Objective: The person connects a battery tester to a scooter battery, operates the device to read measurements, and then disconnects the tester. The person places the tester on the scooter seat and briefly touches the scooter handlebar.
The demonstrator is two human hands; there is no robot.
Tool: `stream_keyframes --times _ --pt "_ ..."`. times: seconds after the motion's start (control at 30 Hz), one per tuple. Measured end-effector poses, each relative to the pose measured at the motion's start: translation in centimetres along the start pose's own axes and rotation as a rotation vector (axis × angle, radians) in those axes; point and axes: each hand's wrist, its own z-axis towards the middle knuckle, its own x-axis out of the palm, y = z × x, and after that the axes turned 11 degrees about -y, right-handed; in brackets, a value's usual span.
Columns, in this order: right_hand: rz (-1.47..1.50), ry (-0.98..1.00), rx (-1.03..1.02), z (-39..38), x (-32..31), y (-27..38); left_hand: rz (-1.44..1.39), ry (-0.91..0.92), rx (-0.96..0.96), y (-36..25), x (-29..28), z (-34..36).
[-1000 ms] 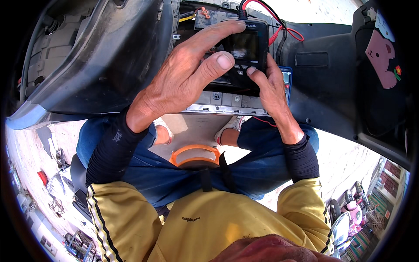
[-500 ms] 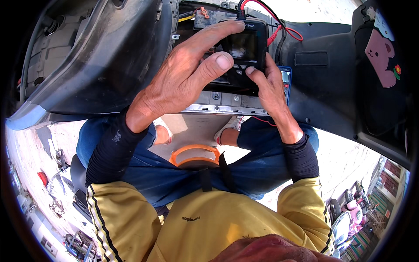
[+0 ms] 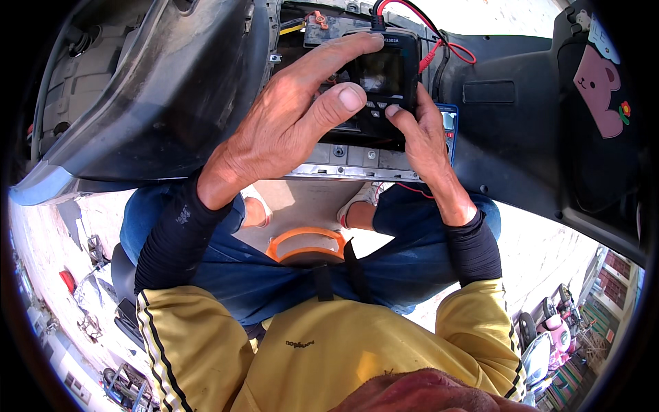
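A black handheld battery tester (image 3: 379, 71) with a dark screen and small buttons sits over the opened body of a scooter (image 3: 329, 169). My right hand (image 3: 427, 137) grips its right side, thumb on the front by the buttons and fingers around the edge. My left hand (image 3: 288, 113) is stretched across the left side, the index fingertip at the top corner and the thumb held apart beside the screen. Red and black leads (image 3: 420, 15) come out of the tester's top. A blue meter (image 3: 449, 118) shows partly behind my right hand.
Dark body panels flank the opening, the right one bearing a bear sticker (image 3: 598, 93). A grey battery-like block (image 3: 331, 31) with an orange part lies at its far side. Below are my knees and an orange handle-shaped piece (image 3: 306, 233). A pink scooter (image 3: 557, 334) stands at the right.
Both hands and the tester stay practically in place. Only the bright reflection on the tester's screen looks dimmer.
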Motion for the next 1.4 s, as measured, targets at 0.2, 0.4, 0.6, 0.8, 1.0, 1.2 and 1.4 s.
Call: stream_keyframes --times 0.2,0.4,0.6,0.8,1.0,1.2,1.4 --pt "-0.012 0.021 0.012 -0.02 -0.16 0.06 -0.001 -0.001 -0.003 -0.01 -0.03 -0.03" --pt "0.015 -0.019 0.005 -0.09 0.13 0.09 -0.003 0.006 -0.010 -0.07 -0.07 -0.03" --pt "0.011 -0.011 0.013 -0.06 0.12 0.19 -0.010 0.005 -0.017 -0.02 0.00 0.00" --pt "0.009 0.013 0.020 -0.10 0.01 0.21 -0.009 0.000 -0.022 -0.06 0.06 -0.02" --pt "0.006 0.017 0.022 -0.05 -0.08 0.10 -0.006 -0.003 -0.034 -0.10 0.06 -0.06" --pt "0.001 0.009 0.024 -0.10 0.00 0.23 -0.014 0.003 -0.038 -0.18 0.03 -0.05" --pt "-0.018 0.023 0.021 -0.11 -0.04 0.29 -0.015 0.006 -0.021 0.03 0.01 -0.09"
